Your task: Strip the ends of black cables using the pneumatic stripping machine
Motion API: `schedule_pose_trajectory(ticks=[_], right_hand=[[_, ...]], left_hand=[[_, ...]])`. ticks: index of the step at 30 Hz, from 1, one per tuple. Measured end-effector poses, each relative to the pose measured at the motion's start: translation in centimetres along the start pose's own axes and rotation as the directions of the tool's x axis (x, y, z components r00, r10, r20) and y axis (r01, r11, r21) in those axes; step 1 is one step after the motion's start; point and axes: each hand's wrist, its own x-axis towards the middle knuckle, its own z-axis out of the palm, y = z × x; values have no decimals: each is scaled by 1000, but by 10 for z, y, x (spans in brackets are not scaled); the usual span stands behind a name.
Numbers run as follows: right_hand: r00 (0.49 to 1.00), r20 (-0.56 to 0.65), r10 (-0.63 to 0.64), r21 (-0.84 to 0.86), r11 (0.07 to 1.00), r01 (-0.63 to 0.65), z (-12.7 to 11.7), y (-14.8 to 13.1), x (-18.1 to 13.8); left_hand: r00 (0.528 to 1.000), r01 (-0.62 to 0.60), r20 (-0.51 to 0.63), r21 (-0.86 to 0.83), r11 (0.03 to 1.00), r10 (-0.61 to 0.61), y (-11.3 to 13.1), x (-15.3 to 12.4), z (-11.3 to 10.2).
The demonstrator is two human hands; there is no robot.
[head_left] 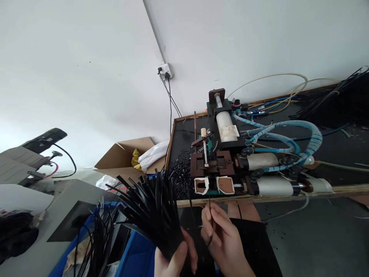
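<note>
A thick bundle of flat black cables (157,209) fans out upward from my left hand (178,257), whose fingers are wrapped round its lower end. My right hand (220,234) pinches a single black cable (210,200) between thumb and fingers. The upper end of this cable reaches into the gap between two brown, white-edged pads of a pneumatic machine (212,165), and its lower part curls below my fingers. Whether the pads touch the cable I cannot tell.
Small black cut pieces (181,169) lie heaped left of the machine on the wood-edged bench (198,202). Blue-wrapped air hoses (313,134) run right. More black cables (331,96) lie behind. At left are a blue bin (135,252) of cables and an open cardboard box (111,163).
</note>
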Motion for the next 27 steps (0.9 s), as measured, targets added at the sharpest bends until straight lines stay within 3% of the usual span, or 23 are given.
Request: schedule_pose_trajectory(ticks=[9, 12, 14, 16, 18, 20, 22, 24, 27], right_hand=[[1000, -21, -9, -29, 1000, 8, -5, 3, 2], [997, -32, -69, -146, 987, 63, -5, 5, -1], [998, -19, -65, -317, 947, 56, -5, 6, -2], [1000, -3, 15, -598, 801, -14, -7, 4, 1], [997, -33, 74, -877, 476, -64, -12, 3, 6], [996, -90, 11, -989, 118, -90, -17, 1, 12], [986, -104, -127, -991, -69, -114, -19, 1, 15], [977, -27, -213, -996, -80, -45, -15, -1, 12], [963, 162, -215, -976, 108, 188, 4, -3, -2]], left_hand=[[1000, -13, 26, -26, 1000, 14, -3, 1, -5], [999, -18, 32, -65, 998, 20, -3, -1, -8], [999, -23, 23, -90, 996, 25, -4, -3, -10], [999, -32, 16, -101, 994, 34, -4, -4, -13], [999, -40, 21, -83, 996, 42, -5, -4, -16], [999, -36, 33, -45, 998, 38, -7, -4, -18], [999, -17, 43, -12, 1000, 18, -9, -4, -18], [999, 6, 41, 2, 1000, -6, -11, -4, -16], [1000, 27, 3, 45, 999, -28, -12, -6, -10]])
